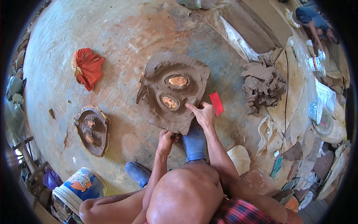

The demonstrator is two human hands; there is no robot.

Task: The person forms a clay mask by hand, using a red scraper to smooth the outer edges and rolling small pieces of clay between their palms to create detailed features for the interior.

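In front of me lies a brown wet clay slab [154, 109], pressed into a hollow form with a raised, uneven rim. Two oval openings in it show an orange, crusty surface beneath. My right hand [204, 115] is at the slab's right side, thumb and fingertips pinched on the clay beside the nearer oval. At the near edge my left hand [166, 142] has its fingers curled against the clay's rim; part of its grip is hidden under the edge. A flat red rectangular piece [216, 103] lies just right of my right hand.
A smaller clay-lined mould [106, 130] and a crumpled orange cloth [88, 68] lie to the left. Scrap clay [264, 83] is heaped on the right. A bucket [84, 184] stands near left. Another person [317, 23] bends at far right.
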